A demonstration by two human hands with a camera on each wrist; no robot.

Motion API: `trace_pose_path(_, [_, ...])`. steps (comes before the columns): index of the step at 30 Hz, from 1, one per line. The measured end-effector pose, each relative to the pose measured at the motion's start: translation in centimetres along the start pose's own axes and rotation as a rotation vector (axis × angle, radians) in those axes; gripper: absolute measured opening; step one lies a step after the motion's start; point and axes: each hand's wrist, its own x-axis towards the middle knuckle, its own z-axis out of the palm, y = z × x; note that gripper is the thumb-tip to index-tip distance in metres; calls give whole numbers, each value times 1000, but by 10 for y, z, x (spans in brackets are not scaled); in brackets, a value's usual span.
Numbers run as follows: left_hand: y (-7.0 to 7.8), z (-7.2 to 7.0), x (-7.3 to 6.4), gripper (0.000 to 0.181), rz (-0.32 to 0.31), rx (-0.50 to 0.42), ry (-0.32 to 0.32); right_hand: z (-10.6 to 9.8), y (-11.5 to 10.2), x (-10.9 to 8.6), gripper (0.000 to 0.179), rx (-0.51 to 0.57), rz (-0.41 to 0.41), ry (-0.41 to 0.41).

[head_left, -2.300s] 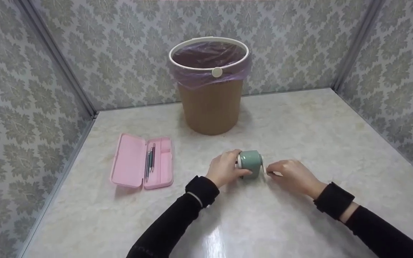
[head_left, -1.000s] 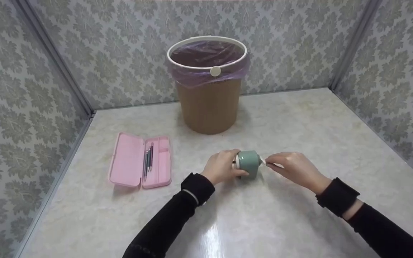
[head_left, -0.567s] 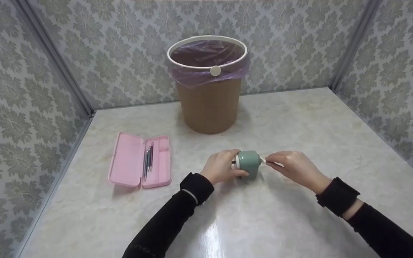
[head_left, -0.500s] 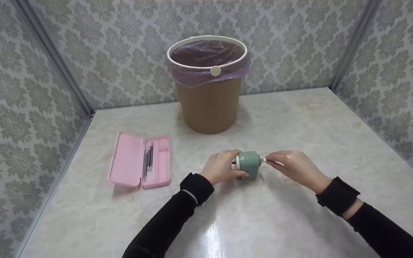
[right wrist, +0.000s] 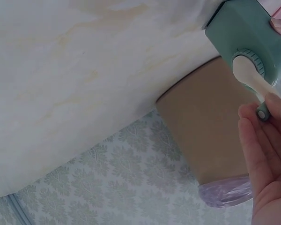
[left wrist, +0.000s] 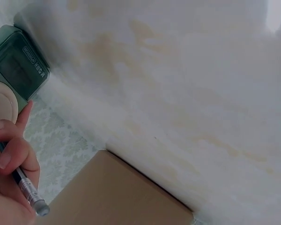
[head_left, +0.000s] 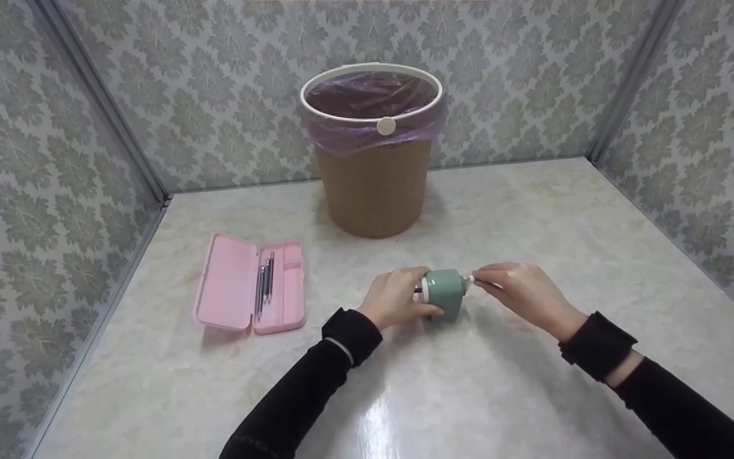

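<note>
A green crank pencil sharpener [head_left: 445,292] stands on the table, gripped by my left hand [head_left: 394,296] with the fingers over its top and the thumb along the near side. In the left wrist view a dark pencil [left wrist: 24,183] with a silver ferrule and grey eraser runs into the round cream front of the sharpener, passing between the fingers. On the opposite side, my right hand [head_left: 526,294] pinches the end of the crank. The right wrist view shows the cream crank arm [right wrist: 248,74] and its small green knob [right wrist: 262,111] at the fingertips.
To the left lies an open pink pencil case [head_left: 227,284] with several pencils [head_left: 266,284] in it. A brown trash bin [head_left: 373,188] with a purple liner and cream rim stands behind the hands. Patterned panels [head_left: 214,115] enclose the table [head_left: 532,210] on three sides.
The crank has swung from hanging downward to pointing sideways and slightly up, my right hand rising with it. The left hand and sharpener stay nearly in place.
</note>
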Motion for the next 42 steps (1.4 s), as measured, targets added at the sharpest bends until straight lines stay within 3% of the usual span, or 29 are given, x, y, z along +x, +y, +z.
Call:
trace_pose_path(11, [4,5,0,56,54,29,11,11,12,13,16,-52,59,-24])
trace_pose_path(32, [0,3,-2,62,21,11,8,30,20,27,4,-55,70,-82])
trace_pose_path(42, [-1,2,-4,74,21,-1,12,36,22,28,20,-28,70,-140])
